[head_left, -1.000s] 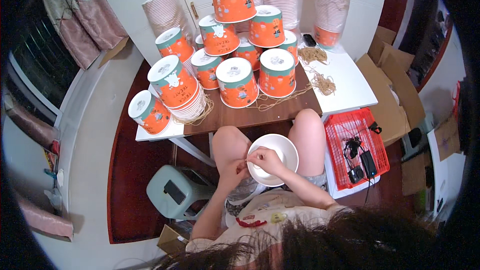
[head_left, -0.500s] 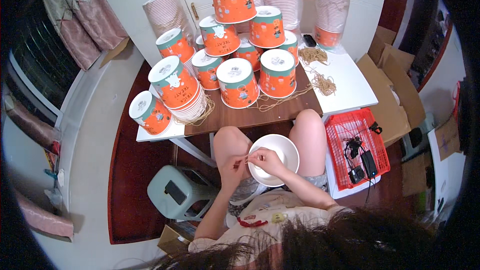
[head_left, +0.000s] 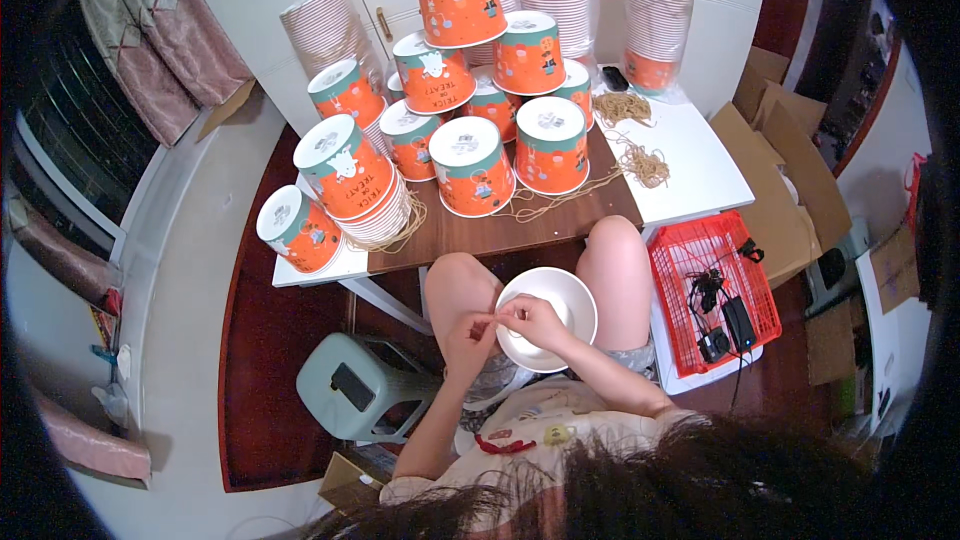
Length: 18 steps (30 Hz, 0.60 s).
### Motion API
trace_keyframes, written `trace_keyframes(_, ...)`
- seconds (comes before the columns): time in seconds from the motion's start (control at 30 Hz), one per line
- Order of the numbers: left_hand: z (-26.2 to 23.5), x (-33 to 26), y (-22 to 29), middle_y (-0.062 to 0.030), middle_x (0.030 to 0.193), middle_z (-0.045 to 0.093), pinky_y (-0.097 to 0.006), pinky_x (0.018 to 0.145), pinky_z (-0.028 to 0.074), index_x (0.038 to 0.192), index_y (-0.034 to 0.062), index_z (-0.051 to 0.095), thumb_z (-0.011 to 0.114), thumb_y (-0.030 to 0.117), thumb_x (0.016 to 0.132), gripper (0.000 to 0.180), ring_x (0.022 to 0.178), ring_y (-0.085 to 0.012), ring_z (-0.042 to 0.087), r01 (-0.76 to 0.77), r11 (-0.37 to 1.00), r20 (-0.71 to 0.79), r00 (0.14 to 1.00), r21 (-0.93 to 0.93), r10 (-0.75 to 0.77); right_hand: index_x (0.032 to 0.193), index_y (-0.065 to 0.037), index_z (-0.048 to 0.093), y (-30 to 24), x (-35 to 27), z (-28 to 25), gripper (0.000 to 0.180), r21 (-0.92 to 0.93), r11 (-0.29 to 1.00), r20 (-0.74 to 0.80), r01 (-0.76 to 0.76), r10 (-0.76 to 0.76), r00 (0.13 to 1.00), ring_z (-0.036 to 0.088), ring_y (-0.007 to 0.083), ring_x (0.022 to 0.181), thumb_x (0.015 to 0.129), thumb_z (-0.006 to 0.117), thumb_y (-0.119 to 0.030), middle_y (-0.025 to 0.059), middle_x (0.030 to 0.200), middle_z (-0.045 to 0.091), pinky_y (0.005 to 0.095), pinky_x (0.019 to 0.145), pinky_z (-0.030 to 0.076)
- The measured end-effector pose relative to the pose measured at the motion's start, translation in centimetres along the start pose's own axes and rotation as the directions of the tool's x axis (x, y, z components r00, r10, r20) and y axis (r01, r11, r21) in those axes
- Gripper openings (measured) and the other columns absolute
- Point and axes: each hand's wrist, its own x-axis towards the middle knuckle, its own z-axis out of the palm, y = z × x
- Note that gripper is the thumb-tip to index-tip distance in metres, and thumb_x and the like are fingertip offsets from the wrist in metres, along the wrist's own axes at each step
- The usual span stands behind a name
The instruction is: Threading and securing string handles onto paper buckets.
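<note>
A round paper bucket (head_left: 585,297), white inside and mouth up, rests in my lap between my thighs. My right hand (head_left: 537,323) reaches over its opening, the fingertips pinched together near the left rim. Just outside that rim, my left hand (head_left: 471,342) meets it with a closed pinch. Anything between the fingertips is too small to make out. On the brown tabletop (head_left: 430,238) stand several orange and green printed paper buckets (head_left: 474,183), bottoms up, some stacked. Thin tan cords (head_left: 560,202) lie at their feet.
Bundles of tan cord (head_left: 640,166) lie on the white table end (head_left: 695,180). Wrapped stacks of buckets (head_left: 660,10) stand behind. At my right is a red basket (head_left: 663,285) with black adapters and cables, beside a cardboard box (head_left: 790,195). A grey-green stool (head_left: 325,370) bearing a phone stands left.
My left hand has shifted slightly up and right, its fingertips now closer to my right hand's. The bucket in my lap stays in place.
</note>
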Motion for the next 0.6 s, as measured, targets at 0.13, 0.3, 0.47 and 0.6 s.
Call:
trace_keyframes(0.13,-0.4,0.0,-0.4,0.0000,0.070,0.057,-0.020,0.053,0.042,0.081,0.0035,0.058,0.062,0.007,0.076,0.008,0.060,-0.0061,0.052,0.032,0.999,0.040,0.999,0.042,-0.034,0.076,-0.005,0.062,-0.2,-0.1,-0.1,0.007,-0.042,0.999,0.017,0.026,-0.025,1.000,0.046,0.0067,0.058,0.074,0.063,-0.011,0.0013,0.069,0.055,0.0216,0.053,0.039)
trace_keyframes(0.3,-0.3,0.4,-0.8,-0.0012,0.080,0.055,-0.019,0.068,0.042,0.088,0.0049,0.049,0.055,0.000,0.078,0.013,0.074,-0.0071,0.053,0.125,0.902,0.151,0.986,-0.413,-0.067,0.077,-0.006,0.062,-0.3,-0.3,-0.1,0.009,-0.072,0.989,0.023,0.126,-0.124,0.992,0.052,0.0146,0.059,0.074,0.061,-0.015,0.0054,0.071,0.057,0.0265,0.054,0.042)
trace_keyframes(0.47,-0.8,0.4,-1.8,-0.0036,0.083,0.055,-0.021,0.074,0.042,0.089,0.0047,0.047,0.053,-0.002,0.079,0.013,0.078,-0.0098,0.053,0.324,0.775,0.280,0.940,-0.542,-0.197,0.078,-0.007,0.062,-0.7,-0.4,-0.3,0.008,-0.120,0.979,0.036,0.163,-0.160,0.986,0.055,0.0186,0.062,0.073,0.060,-0.013,0.0078,0.072,0.058,0.0286,0.055,0.044)
trace_keyframes(0.6,-0.6,0.5,-1.9,-0.0034,0.083,0.054,-0.022,0.075,0.042,0.089,0.0048,0.047,0.052,-0.002,0.078,0.013,0.079,-0.0109,0.053,0.395,0.707,0.321,0.915,-0.586,-0.245,0.077,-0.007,0.061,-0.9,-0.7,-0.6,0.008,-0.195,0.952,0.002,0.235,-0.239,0.971,0.055,0.0212,0.063,0.071,0.059,-0.010,0.0092,0.073,0.057,0.0301,0.056,0.044)
